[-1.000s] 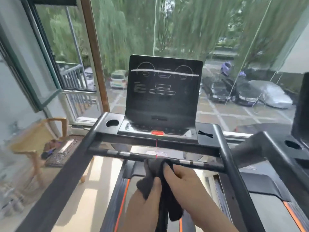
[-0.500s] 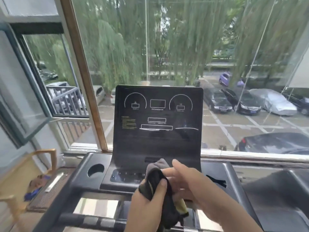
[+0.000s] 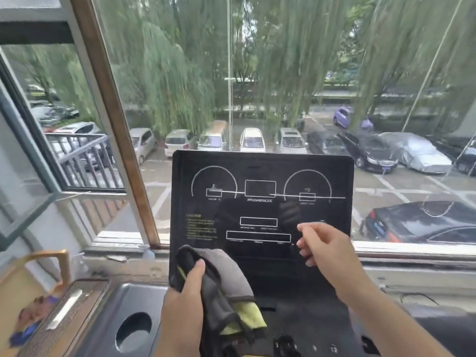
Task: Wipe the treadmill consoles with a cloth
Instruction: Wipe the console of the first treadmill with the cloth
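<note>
Right at the foot of the black treadmill console, the left hand has the cloth bunched up in a firm grasp, thumb pressed across the dark fold. The cloth is grey and black with a yellow-green lining peeking out at its lower edge, and it drapes down over the hand toward the button row at the bottom of the panel. It sits low and left against the screen, overlapping the bottom-left corner of the panel; whether it actually touches the glass cannot be told. Over on the other side, the right hand is free of the cloth, holding nothing, its fingers loosely curled and spread in front of the lower-right part of the display, well apart from the bundle. Faint white dials and boxes mark the dark screen, with "PROGRAM/MODE" legible in the middle. A round cup holder sits in the tray left of the gripping hand. Beyond the console, the window looks onto willows and parked cars.
</note>
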### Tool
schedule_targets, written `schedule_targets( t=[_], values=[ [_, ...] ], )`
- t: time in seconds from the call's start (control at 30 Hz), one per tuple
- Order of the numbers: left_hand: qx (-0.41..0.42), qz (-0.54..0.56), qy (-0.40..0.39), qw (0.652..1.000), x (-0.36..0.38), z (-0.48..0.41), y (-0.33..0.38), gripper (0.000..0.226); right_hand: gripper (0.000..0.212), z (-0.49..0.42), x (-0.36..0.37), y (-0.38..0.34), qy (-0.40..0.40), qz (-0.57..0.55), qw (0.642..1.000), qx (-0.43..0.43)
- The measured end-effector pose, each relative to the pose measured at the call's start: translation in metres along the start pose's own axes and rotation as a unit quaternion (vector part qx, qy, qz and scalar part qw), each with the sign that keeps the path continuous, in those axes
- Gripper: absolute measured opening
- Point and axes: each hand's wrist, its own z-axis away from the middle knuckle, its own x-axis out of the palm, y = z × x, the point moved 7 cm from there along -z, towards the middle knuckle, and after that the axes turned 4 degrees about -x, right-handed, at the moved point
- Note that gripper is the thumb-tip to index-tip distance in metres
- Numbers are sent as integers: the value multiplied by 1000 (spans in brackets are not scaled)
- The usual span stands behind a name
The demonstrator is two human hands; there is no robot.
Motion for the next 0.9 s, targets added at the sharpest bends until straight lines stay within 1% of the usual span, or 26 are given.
schedule_targets(
  t=[0.07,0.13,0.2,0.27,0.3,0.37,0.43,0.47,0.53,0.57,0.6,0.63,0.7,0.73,0.77,0.83,0.9],
  values=[
    [3,15,-18,1000,4,-23,18,35,19,-31,1,-21,40,72,993,-82],
    [14,20,-33,999,9,-43,37,25,21,-60,4,-46,81,135,972,-172],
    [31,26,-43,998,12,-63,54,25,22,-83,13,-68,115,207,936,-262],
    [53,23,-43,997,15,-82,71,23,25,-103,31,-79,113,280,900,-315],
    [71,19,-40,997,15,-91,82,21,27,-112,42,-83,101,303,888,-330],
    [144,-5,-18,989,13,-108,108,19,31,-128,70,-89,65,339,865,-364],
    [257,-54,8,965,13,-116,141,22,36,-144,94,-92,34,370,847,-380],
    [316,-84,24,945,14,-118,157,21,39,-150,101,-93,30,382,843,-377],
    [409,-148,58,898,20,-128,178,17,40,-159,101,-94,51,387,844,-368],
    [437,-175,67,880,26,-137,181,27,39,-161,98,-93,65,379,845,-372],
    [448,-195,65,870,33,-149,177,39,39,-160,96,-92,75,371,845,-377],
    [448,-208,57,868,40,-162,170,50,39,-160,94,-90,82,361,847,-382],
    [433,-214,42,875,53,-179,148,63,40,-161,95,-87,93,337,854,-385],
    [433,-214,44,874,58,-183,136,67,39,-162,96,-86,99,323,859,-384],
    [444,-222,52,867,62,-184,125,67,39,-162,97,-85,106,311,863,-384],
    [479,-247,77,839,68,-182,109,70,39,-162,98,-83,119,298,866,-384],
    [501,-276,88,816,72,-184,107,74,40,-163,99,-81,123,294,867,-384]
  ],
)
